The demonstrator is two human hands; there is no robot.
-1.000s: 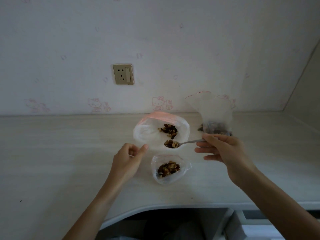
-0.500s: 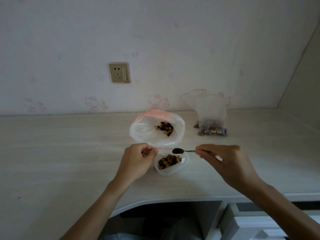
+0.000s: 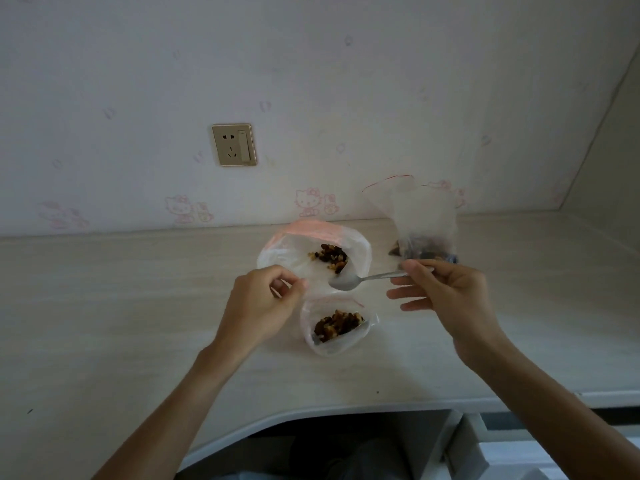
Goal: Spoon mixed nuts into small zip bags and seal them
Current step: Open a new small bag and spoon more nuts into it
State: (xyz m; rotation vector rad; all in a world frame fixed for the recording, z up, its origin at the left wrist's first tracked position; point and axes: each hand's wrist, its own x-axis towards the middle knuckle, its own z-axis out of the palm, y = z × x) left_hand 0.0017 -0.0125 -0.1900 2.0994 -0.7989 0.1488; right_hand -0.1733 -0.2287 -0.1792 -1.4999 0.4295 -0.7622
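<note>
Right hand (image 3: 446,289) hides the spoon (image 3: 346,281) handle's end and the far bag's (image 3: 420,216) base — both forearms cut off at frame's bottom.

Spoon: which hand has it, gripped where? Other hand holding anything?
The right hand pinches the spoon at the far end of its handle; its bowl looks empty. The left hand is curled near the small bag; whether it holds anything cannot be told.

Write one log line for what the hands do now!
right hand: holds empty spoon | left hand: pinches small bag rim | big bag: open
</note>
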